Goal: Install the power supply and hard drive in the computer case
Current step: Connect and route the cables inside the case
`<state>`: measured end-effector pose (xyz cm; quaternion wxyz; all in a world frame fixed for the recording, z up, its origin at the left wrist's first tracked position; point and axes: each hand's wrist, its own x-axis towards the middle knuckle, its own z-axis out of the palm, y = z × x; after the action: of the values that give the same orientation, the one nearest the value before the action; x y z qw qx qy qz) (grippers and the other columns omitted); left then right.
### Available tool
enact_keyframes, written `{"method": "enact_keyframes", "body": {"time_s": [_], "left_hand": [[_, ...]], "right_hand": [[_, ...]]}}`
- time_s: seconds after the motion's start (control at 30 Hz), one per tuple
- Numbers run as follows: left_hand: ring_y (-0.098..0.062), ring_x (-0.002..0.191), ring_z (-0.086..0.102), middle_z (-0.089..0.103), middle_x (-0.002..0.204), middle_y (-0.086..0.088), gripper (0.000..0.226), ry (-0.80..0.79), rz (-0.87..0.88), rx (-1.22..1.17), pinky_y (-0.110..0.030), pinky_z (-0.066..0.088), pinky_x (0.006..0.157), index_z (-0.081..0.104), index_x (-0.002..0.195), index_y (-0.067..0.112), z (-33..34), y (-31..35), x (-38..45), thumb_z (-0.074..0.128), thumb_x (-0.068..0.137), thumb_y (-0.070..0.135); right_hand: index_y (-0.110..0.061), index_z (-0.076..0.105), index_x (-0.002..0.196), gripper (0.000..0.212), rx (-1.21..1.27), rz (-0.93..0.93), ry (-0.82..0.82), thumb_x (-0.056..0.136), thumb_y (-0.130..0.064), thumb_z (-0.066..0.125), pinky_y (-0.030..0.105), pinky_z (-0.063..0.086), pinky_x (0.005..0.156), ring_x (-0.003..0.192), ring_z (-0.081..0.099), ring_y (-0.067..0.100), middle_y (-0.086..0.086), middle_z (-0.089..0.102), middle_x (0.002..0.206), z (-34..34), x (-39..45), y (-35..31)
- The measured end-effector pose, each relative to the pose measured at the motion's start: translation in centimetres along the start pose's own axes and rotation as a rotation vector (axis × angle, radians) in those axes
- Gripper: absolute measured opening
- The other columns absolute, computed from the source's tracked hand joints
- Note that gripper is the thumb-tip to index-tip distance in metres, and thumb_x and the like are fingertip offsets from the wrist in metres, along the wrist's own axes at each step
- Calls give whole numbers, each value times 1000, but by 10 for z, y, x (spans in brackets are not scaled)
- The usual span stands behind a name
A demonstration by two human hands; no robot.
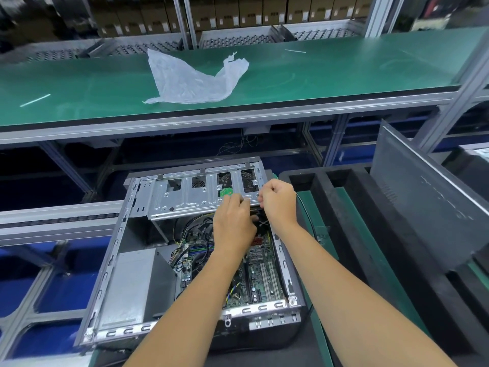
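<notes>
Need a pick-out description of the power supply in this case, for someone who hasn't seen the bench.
Start at the open grey metal computer case lying on its side below the green-topped bench. Inside, look to its near-left corner, left of the green motherboard. The plain grey rectangular power supply box sits there: the only smooth, closed block, with no slots or cut-outs, unlike the perforated silver drive cage at the far end.

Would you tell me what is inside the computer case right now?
Inside the computer case: a grey power supply, a green motherboard and loose cables. Both hands cover what they work on.
</notes>
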<state>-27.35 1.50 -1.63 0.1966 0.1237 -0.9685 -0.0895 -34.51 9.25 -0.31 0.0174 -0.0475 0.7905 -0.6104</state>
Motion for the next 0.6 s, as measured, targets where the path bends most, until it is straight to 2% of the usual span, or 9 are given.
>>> {"method": "enact_keyframes", "body": {"time_s": [0.07, 0.17, 0.27, 0.37, 0.6], "left_hand": [[-27, 77, 55, 63, 77, -7, 18, 12, 17, 43, -34, 43, 60, 66, 71, 6, -2, -1, 2, 81, 69, 17], [-28, 73, 53, 60, 69, -8, 18, 6, 23, 45, -33, 39, 61, 64, 67, 6, -2, -2, 5, 80, 68, 13], [-27, 79, 50, 59, 76, -8, 14, 0, 18, 10, -30, 35, 65, 61, 74, 6, 1, -5, 6, 75, 73, 9], [-26, 86, 49, 58, 83, -8, 14, -2, 4, -34, -31, 37, 69, 62, 82, 6, 6, -8, 9, 73, 76, 13], [-25, 82, 48, 56, 78, -7, 13, 7, -29, -64, -31, 37, 67, 60, 74, 7, 5, -4, 9, 70, 73, 16]], "right_hand": [[1, 62, 65, 22, -5, 4, 1, 81, 2, 47, 50, 54, 65, 63, 56, 22, 15, 65, 69, 0, 0, 0], [1, 62, 65, 22, -8, 8, 2, 81, 2, 47, 49, 55, 65, 64, 56, 21, 13, 65, 68, -1, 0, -1], [0, 61, 64, 23, -11, 22, 2, 81, 1, 46, 49, 55, 66, 64, 57, 22, 12, 65, 67, 0, 0, -2], [5, 60, 68, 21, -26, 15, 2, 82, 2, 45, 49, 54, 65, 64, 54, 22, 19, 65, 72, 0, -1, -3], [12, 55, 72, 19, -55, -12, -2, 83, 2, 44, 50, 52, 62, 65, 49, 23, 28, 62, 78, 1, -2, -3]]}}
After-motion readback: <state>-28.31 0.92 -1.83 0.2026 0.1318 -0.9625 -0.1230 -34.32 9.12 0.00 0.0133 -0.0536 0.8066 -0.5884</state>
